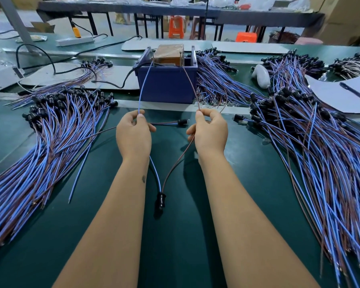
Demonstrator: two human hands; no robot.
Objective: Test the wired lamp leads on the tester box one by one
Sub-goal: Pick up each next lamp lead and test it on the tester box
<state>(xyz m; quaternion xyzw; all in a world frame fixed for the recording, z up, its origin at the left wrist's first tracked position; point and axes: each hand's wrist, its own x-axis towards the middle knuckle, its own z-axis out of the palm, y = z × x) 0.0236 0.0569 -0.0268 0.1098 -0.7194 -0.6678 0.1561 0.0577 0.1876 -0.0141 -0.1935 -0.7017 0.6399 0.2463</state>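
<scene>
Here, the left hand (133,136) pinches a blue wire (144,84) between thumb and forefinger, fingers curled close, while the right hand (209,132) pinches a brown wire (190,86) the same way. Both wires run up and away to the blue box (166,84) on the green table (258,183), and hang back toward the person, meeting at a black lamp holder (160,201) between the forearms. Heaps of leads lie at the left (50,138) and right (310,142).
</scene>
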